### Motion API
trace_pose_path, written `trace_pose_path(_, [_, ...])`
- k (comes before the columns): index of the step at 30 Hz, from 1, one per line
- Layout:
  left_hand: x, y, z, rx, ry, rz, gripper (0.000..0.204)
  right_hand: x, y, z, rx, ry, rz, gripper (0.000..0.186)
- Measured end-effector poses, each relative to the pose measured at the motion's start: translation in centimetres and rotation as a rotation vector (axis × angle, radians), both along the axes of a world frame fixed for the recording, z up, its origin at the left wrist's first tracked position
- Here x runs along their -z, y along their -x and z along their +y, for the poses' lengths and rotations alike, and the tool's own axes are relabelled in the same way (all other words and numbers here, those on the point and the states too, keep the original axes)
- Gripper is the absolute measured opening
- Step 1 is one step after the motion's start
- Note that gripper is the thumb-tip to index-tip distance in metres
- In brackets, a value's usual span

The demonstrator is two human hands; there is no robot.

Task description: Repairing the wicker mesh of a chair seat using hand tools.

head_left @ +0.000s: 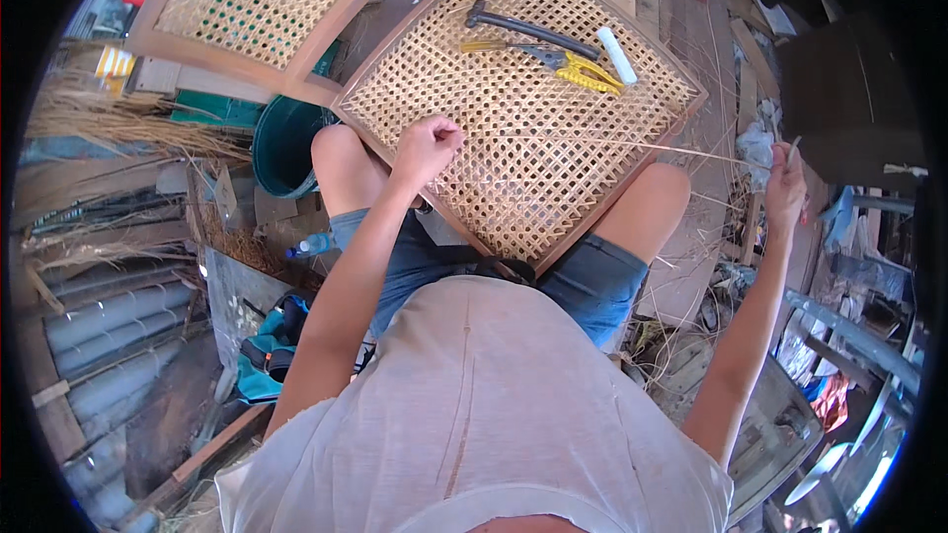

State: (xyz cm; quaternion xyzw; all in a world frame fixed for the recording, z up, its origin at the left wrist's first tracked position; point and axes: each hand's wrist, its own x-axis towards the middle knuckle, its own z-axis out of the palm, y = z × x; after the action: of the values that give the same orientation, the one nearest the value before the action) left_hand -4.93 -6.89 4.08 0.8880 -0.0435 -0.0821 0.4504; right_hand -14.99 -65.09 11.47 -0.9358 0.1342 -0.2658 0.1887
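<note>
A wood-framed panel of woven cane [553,188] lies across my lap, its mesh open and pale. From the weave a long thin cane strand [681,150] runs out to the right, drawn nearly straight. Its far end is in my right hand [787,188], whose fingers are closed well beyond the frame. A pale piece also sticks up from those fingers. My left hand [428,150] is closed over the left part of the weave; whatever is in its fingers is hidden. On the panel's far part rest a dark hammer [538,32], yellow-handled cutters [588,72], a yellow-handled pointed tool [484,45] and a white cylinder [617,55].
Another framed cane panel [267,0] stands at the far left. Below it is a dark green bucket [267,148]. Loose cane fibres [128,114] are heaped at the left. A teal bag [262,360] and a water bottle [314,245] lie by my left side.
</note>
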Motion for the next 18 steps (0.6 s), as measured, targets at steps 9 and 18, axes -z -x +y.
trace_pose_path(9, [-5.5,-3.2,-9.6,0.530,-0.207,0.123,0.023,-16.4,-1.2,9.5,-0.179,-0.827,-0.304,0.018])
trace_pose_path(18, [-26.3,-6.2,-2.7,0.154,1.693,0.224,0.039,-5.1,0.1,19.6,-0.435,-0.202,0.367,0.048])
